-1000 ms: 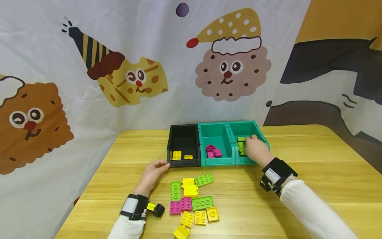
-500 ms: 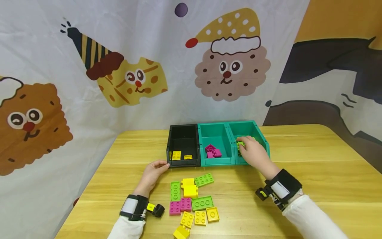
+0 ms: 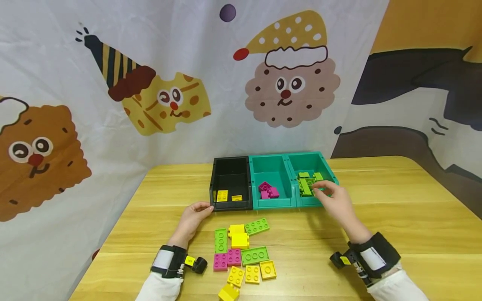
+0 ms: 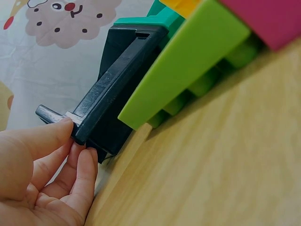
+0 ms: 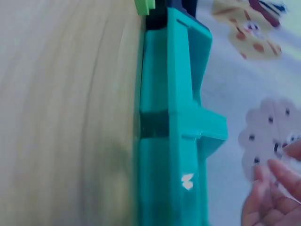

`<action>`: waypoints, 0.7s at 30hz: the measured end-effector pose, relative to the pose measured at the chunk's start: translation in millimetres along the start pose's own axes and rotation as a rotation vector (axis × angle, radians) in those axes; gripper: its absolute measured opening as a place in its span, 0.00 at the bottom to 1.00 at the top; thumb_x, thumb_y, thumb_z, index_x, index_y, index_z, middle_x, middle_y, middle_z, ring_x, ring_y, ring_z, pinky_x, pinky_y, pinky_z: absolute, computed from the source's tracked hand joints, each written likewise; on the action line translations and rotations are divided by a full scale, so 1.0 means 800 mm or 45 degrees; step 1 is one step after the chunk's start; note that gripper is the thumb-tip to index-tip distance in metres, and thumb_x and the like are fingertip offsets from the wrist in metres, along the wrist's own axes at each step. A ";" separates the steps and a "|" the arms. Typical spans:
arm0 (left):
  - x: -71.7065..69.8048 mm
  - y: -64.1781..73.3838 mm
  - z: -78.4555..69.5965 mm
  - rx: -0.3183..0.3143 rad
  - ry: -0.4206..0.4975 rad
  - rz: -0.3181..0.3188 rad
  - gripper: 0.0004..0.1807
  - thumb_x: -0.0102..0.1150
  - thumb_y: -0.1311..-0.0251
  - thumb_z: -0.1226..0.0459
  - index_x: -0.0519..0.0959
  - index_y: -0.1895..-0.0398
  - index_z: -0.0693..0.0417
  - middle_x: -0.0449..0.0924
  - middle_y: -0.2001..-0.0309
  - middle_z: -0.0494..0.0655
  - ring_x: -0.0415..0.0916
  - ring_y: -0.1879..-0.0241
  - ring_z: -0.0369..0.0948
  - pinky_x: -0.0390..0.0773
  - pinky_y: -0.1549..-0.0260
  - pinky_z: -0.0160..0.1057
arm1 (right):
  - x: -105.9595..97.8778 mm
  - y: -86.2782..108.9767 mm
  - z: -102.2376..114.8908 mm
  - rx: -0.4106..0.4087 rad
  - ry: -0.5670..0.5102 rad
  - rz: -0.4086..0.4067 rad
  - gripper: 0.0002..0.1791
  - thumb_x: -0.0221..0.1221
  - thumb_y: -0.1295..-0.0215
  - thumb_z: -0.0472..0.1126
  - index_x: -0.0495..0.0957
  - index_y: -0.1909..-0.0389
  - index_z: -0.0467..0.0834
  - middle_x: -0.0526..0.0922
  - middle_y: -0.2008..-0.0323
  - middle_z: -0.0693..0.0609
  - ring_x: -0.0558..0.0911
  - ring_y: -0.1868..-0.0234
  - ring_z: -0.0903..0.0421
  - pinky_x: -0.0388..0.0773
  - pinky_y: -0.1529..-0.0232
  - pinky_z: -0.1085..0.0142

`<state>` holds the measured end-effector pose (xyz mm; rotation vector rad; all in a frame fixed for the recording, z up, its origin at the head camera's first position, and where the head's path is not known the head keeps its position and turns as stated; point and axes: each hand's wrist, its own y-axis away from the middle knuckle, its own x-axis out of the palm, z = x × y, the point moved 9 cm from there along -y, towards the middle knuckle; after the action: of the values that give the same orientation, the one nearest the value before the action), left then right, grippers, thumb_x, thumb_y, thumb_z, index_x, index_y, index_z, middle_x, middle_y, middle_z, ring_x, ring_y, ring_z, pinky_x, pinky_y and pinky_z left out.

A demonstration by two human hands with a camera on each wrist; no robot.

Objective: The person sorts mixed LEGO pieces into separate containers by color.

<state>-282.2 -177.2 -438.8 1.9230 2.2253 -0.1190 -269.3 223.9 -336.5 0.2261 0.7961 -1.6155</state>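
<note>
My left hand (image 3: 193,219) pinches the front left corner of the black bin (image 3: 231,207). In the left wrist view the thumb of the left hand (image 4: 51,174) lies on the bin's rim and the fingers curl beneath it. My right hand (image 3: 335,202) hovers over the front of the right teal bin (image 3: 306,202), with nothing between its loosely bent fingers. Several green bricks (image 3: 306,187) lie inside that bin. Magenta bricks (image 3: 269,191) sit in the middle teal bin (image 3: 275,204), and yellow bricks (image 3: 222,195) in the black one.
In front of the bins, loose bricks lie on the wooden table (image 3: 308,259): green ones (image 3: 255,255), a yellow pair (image 3: 239,240), magenta ones (image 3: 220,262) and more yellow ones (image 3: 236,276). A printed cloth (image 3: 180,146) hangs behind the table.
My right hand has drawn back out of the right teal bin toward me, uncovering the green bricks there. The left hand has stayed at the black bin's corner.
</note>
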 end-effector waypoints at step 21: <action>0.001 -0.001 0.001 0.005 0.055 0.020 0.12 0.61 0.43 0.70 0.79 0.58 0.70 0.80 0.66 0.43 0.73 0.66 0.34 0.75 0.64 0.28 | -0.050 0.012 -0.125 0.413 -1.179 -0.138 0.09 0.50 0.29 0.40 0.78 0.65 0.52 0.76 0.64 0.63 0.73 0.63 0.65 0.75 0.62 0.75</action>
<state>-283.0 -176.4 -440.0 1.9628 2.2382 -0.0810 -279.9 315.8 -391.8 -0.3353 -0.1668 -1.7012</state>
